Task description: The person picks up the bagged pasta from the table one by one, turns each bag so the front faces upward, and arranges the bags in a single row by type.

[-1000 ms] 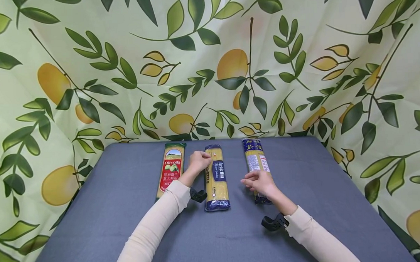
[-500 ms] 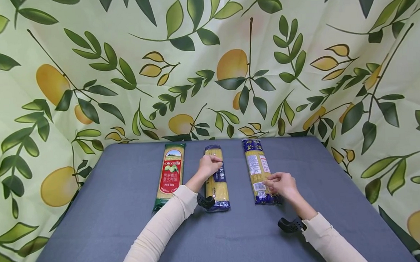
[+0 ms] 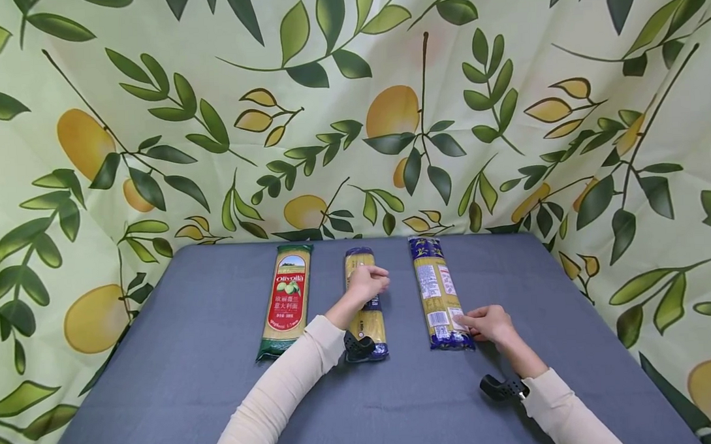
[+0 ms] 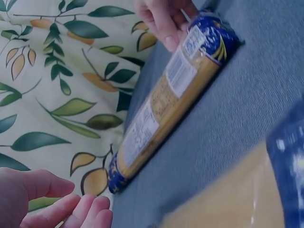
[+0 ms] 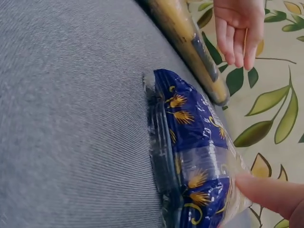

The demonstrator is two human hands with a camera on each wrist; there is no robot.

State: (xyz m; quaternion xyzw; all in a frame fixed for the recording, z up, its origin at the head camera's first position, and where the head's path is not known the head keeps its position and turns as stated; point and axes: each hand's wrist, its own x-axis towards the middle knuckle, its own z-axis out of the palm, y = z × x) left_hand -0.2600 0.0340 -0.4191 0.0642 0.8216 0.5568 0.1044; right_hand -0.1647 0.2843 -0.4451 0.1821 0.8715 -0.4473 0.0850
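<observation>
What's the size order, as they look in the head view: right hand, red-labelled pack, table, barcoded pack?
1. Table
2. Red-labelled pack and barcoded pack: too alike to rank
3. Right hand

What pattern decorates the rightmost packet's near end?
Golden wheat ears on the blue end, clearest in the right wrist view.

Head view bright, evenly lit, mostly sharp; soft faint shadows on the surface (image 3: pixel 138 393) near the sleeves (image 3: pixel 273 398); backdrop (image 3: pixel 332 46) looks stretched toward the edges. Light direction hard to tell. Wrist views dimmer, cooler, softer. Left wrist: close-up middle pack (image 4: pixel 237 194) blurred. Right wrist: glare on right pack (image 5: pixel 204 161), glossy film.
</observation>
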